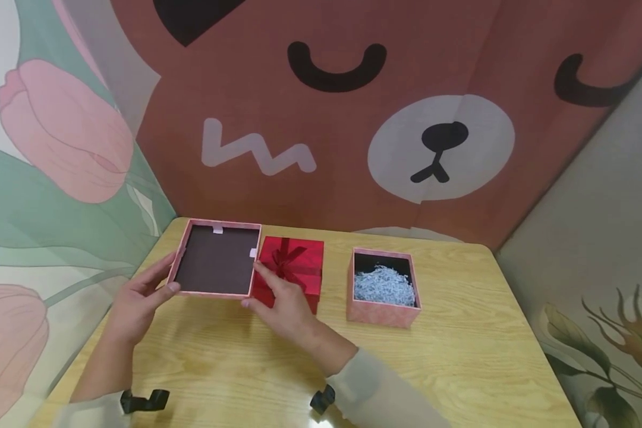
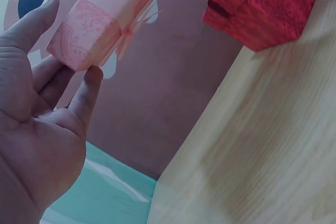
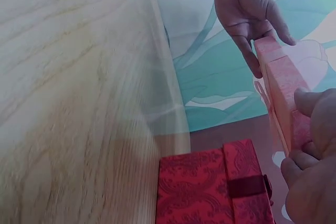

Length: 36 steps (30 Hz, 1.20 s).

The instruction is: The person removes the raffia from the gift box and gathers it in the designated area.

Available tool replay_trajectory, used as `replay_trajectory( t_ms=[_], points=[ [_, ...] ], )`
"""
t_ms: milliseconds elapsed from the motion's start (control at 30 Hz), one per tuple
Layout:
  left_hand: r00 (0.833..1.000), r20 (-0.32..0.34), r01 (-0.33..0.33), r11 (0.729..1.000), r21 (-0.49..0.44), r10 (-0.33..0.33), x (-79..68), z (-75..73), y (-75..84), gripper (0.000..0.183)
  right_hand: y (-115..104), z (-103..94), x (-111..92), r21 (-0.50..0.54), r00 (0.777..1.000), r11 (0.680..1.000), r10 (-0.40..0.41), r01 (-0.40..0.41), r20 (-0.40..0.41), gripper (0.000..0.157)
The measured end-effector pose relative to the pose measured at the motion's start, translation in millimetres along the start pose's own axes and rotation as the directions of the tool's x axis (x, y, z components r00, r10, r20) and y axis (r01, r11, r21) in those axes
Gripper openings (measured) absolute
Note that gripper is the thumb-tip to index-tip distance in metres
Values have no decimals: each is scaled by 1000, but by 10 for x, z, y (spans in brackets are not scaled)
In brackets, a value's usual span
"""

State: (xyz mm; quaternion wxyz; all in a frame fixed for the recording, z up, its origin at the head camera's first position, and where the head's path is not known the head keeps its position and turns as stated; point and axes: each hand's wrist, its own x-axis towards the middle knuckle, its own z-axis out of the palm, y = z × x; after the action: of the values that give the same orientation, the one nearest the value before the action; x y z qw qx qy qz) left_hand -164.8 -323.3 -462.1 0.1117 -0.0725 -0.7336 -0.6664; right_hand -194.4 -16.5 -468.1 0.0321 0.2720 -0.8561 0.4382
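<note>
A pink patterned box lid (image 1: 216, 258) is held up between both hands, its dark inner side turned toward the head camera. My left hand (image 1: 134, 306) grips the lid's left side, thumb at the near left corner. At the right side, my right hand (image 1: 289, 309) pinches the rim, with its thumb near the front corner. On the lid's outer face, a pale ribbon and a thin bow (image 2: 126, 35) show in the left wrist view. Beside the lid stands a red gift box (image 1: 311, 252) with a dark red bow, partly covered by my right hand.
An uncovered pink box (image 1: 382, 314) stands to the right on the wooden table (image 1: 460, 356), filled with pale blue shredded paper (image 1: 383, 288). A wall hanging with a bear's face (image 1: 342, 148) rises behind the table's back edge. Printed walls flank both sides.
</note>
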Motion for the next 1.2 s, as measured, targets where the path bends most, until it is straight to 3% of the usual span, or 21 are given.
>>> replay_trajectory(
  t_ms=[200, 400, 700, 967, 1067, 1200],
  points=[
    [999, 47, 1, 999, -35, 0, -51, -113, -37, 65, -58, 92, 20, 5, 999, 1000, 28, -28, 18, 79],
    [998, 66, 2, 998, -59, 2, -82, -217, -76, 68, -87, 215, 46, 34, 1000, 999, 5, -6, 22, 77],
    [995, 38, 90, 994, 64, -92, -134, -310, -177, 75, -110, 376, 66, -16, 999, 1000, 24, -23, 46, 75],
    [993, 69, 102, 994, -42, -99, -156, -391, -300, 78, -138, 498, 47, -72, 997, 997, -28, 33, 72, 68],
    [989, 80, 125, 992, 12, -126, -155, -416, -346, 77, -117, 538, 43, -94, 996, 994, -39, 46, 76, 67],
    [983, 64, 158, 971, 182, -172, -140, -434, -408, 77, -81, 597, 58, -102, 995, 994, -21, 31, 96, 65]
  ],
)
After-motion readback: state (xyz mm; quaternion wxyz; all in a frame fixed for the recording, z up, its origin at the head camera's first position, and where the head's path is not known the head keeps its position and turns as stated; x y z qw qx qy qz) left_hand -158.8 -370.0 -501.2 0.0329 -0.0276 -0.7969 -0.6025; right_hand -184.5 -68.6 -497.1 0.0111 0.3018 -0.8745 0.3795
